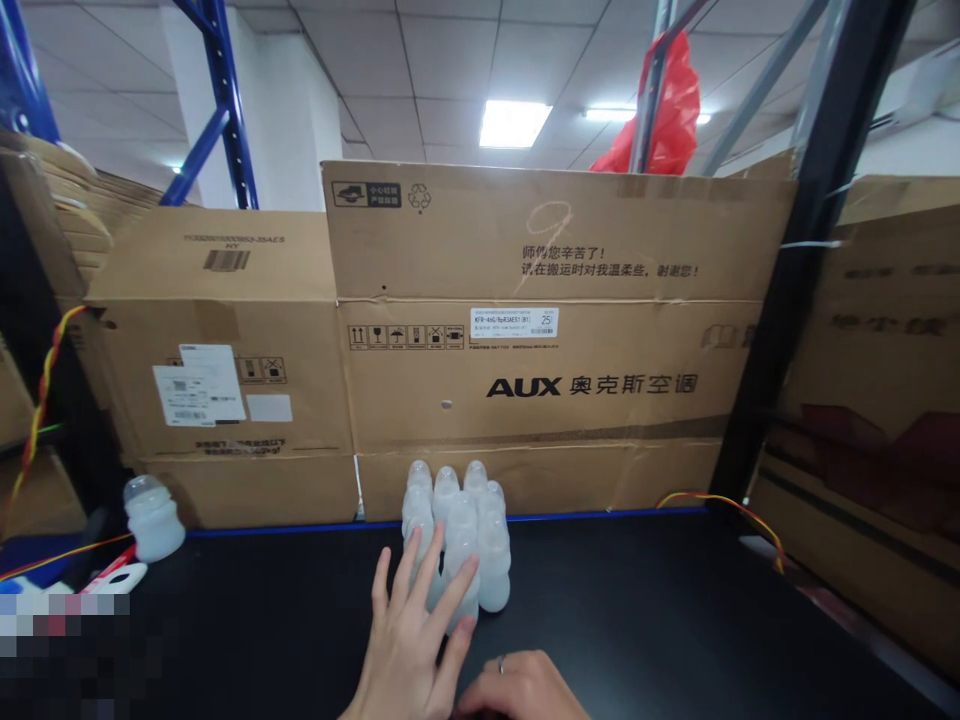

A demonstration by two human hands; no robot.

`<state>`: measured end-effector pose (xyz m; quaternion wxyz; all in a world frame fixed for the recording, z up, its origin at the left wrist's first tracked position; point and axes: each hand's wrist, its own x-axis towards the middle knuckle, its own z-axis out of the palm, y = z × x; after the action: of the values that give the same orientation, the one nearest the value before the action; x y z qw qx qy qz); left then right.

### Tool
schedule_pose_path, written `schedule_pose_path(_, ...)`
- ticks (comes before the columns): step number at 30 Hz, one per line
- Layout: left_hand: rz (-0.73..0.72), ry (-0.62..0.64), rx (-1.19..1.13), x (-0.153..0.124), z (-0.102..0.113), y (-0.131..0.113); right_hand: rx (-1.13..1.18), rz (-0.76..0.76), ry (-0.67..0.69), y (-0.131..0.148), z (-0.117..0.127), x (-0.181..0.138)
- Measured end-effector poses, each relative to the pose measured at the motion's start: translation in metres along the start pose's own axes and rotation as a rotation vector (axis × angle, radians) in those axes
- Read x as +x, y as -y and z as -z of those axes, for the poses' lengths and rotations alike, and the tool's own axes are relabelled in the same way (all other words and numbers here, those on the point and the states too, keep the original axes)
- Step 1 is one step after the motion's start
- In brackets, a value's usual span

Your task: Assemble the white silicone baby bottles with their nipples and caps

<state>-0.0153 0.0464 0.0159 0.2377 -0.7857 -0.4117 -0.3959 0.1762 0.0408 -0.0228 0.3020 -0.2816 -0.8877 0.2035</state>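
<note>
A cluster of several small translucent white bottles (471, 520) with domed caps stands on the black table (637, 620), close to the cardboard wall. My left hand (411, 645) reaches up from the bottom edge with fingers spread and stretched out, its fingertips resting against the nearest bottles in the cluster. My right hand (525, 688) lies low at the bottom edge, fingers curled under, a ring on one finger; nothing shows in it.
Large flattened cardboard boxes (540, 340) form a wall behind the table. A single wider bottle (152, 515) stands at the far left beside a white and red object (120, 575). Yellow-red wires (45, 390) hang left and right. A black rack post (810, 250) rises at right.
</note>
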Motion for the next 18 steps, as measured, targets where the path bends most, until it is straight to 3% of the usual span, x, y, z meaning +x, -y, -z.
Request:
schedule_pose_path(6, -0.193, 0.05, 0.066, 0.003, 0.009, 0.008, 0.045, -0.098, -0.006, 0.015, 0.016, 0.001)
schedule_pose_path(9, -0.249, 0.014, -0.008, -0.002, 0.008, 0.013, 0.053, -0.141, -0.039, 0.022, 0.024, 0.0)
schedule_pose_path(15, -0.204, -0.165, -0.38, -0.015, -0.004, 0.018, -0.019, -0.257, -0.14, 0.015, 0.024, -0.006)
schedule_pose_path(18, -0.064, -0.262, -0.518, -0.019, -0.007, 0.011, -0.022, -0.232, -0.109, 0.003, 0.016, -0.006)
